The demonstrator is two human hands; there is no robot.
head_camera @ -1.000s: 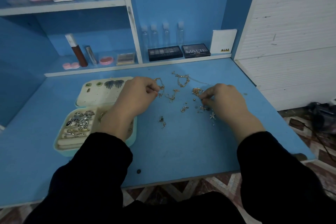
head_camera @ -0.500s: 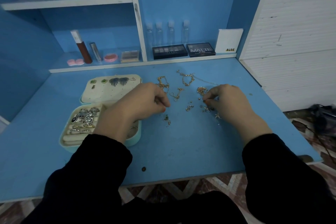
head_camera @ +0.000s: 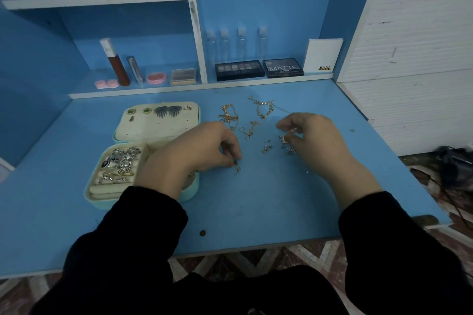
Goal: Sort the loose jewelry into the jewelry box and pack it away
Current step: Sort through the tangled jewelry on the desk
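Head: left hand (head_camera: pixel 202 147) lowered (pinching jewelry piece (head_camera: pixel 235 163)).

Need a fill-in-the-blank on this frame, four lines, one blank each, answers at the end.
1. The jewelry box sits with its lid ___.
2. The black palette nearest the white card reads ___.
3. ___ clear bottles stand behind the palettes.
4. The gold chains lie on the table to the ___ of the box.

Answers: open; MATTE; Four; right
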